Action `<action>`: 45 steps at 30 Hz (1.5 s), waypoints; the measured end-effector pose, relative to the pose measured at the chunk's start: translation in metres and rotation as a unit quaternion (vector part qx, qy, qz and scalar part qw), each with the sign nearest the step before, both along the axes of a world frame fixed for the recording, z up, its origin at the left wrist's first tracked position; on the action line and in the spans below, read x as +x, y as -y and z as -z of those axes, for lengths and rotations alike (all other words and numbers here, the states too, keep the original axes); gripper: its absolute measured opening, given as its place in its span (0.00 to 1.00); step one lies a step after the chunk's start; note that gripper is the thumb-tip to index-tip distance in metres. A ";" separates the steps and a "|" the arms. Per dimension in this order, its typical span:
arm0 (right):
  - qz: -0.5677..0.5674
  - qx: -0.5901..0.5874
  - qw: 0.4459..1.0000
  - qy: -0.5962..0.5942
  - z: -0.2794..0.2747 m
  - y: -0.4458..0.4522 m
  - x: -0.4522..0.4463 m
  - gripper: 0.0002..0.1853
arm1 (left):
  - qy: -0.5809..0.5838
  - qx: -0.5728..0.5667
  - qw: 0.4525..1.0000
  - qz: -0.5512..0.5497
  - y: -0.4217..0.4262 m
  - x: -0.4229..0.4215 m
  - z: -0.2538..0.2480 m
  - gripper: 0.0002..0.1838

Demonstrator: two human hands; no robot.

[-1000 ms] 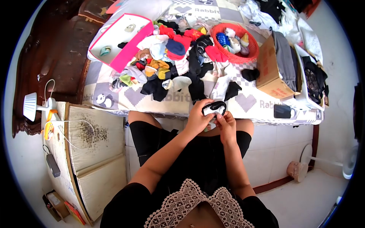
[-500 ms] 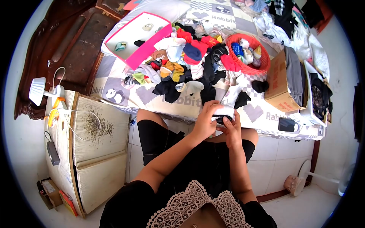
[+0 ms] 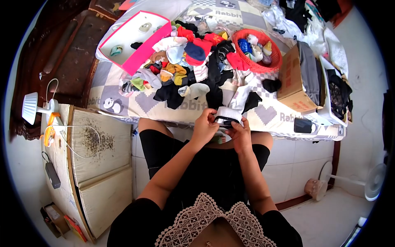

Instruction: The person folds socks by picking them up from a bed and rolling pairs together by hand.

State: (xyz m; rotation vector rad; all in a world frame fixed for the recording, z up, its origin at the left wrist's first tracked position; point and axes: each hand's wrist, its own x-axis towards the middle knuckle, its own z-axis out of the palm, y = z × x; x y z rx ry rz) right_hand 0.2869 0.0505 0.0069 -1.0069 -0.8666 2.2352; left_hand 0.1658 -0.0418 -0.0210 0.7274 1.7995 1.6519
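Note:
Over the bed's front edge, both hands grip a white sock (image 3: 227, 112) with a black-trimmed opening. My left hand (image 3: 205, 128) pinches the left side of its cuff. On the other side, my right hand (image 3: 241, 136) has thumb and fingers closed on the dark edge. Just beyond, a long white sock (image 3: 240, 98) lies on the bed; whether it joins the held one I cannot tell. Behind is a heap of mixed socks and small clothes, with a grey-white sock (image 3: 193, 90) and a navy-and-red piece (image 3: 195, 51) in it.
A pink-edged white box (image 3: 147, 59) stands left of the heap. To the right are a red basket (image 3: 278, 60) holding rolled socks, a cardboard box (image 3: 293, 82) with grey cloth, and a phone (image 3: 303, 126). A wooden cabinet (image 3: 105, 152) stands at my left.
The view has shifted, so the scene sits further left. My hands have spread the sock's cuff, and its black-edged opening now shows wider between them.

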 end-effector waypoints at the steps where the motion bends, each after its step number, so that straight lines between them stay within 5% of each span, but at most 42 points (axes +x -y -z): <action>1: -0.001 -0.004 1.000 -0.004 0.003 0.001 -0.001 0.26 | 0.048 0.001 0.999 -0.005 0.001 -0.001 -0.004 0.18; 7: 0.019 0.004 1.000 -0.018 0.008 0.001 -0.004 0.24 | 0.232 0.092 0.968 0.009 0.008 -0.012 -0.011 0.10; 15: 0.047 -0.051 0.998 -0.007 0.014 -0.021 0.006 0.19 | 0.223 0.082 0.970 -0.044 0.018 -0.032 -0.005 0.07; 23: -0.024 -0.313 0.935 -0.165 0.019 -0.023 0.002 0.21 | 0.230 0.066 0.970 -0.037 0.021 -0.033 -0.004 0.07; 27: -0.034 -0.247 0.965 -0.084 0.018 -0.012 -0.009 0.18 | 0.232 0.058 0.971 -0.001 0.023 -0.034 -0.014 0.14; 29: -0.050 -0.071 0.996 0.013 0.009 0.000 -0.017 0.21 | 0.241 0.053 0.968 0.049 0.025 -0.035 -0.021 0.24; 33: -0.143 0.052 0.986 0.062 0.004 0.012 -0.028 0.29 | 0.193 0.025 0.975 0.109 0.027 -0.037 -0.020 0.25; 45: -0.162 0.067 0.984 -0.013 -0.005 0.020 -0.038 0.27 | 0.225 0.164 0.960 0.031 0.036 -0.057 -0.024 0.31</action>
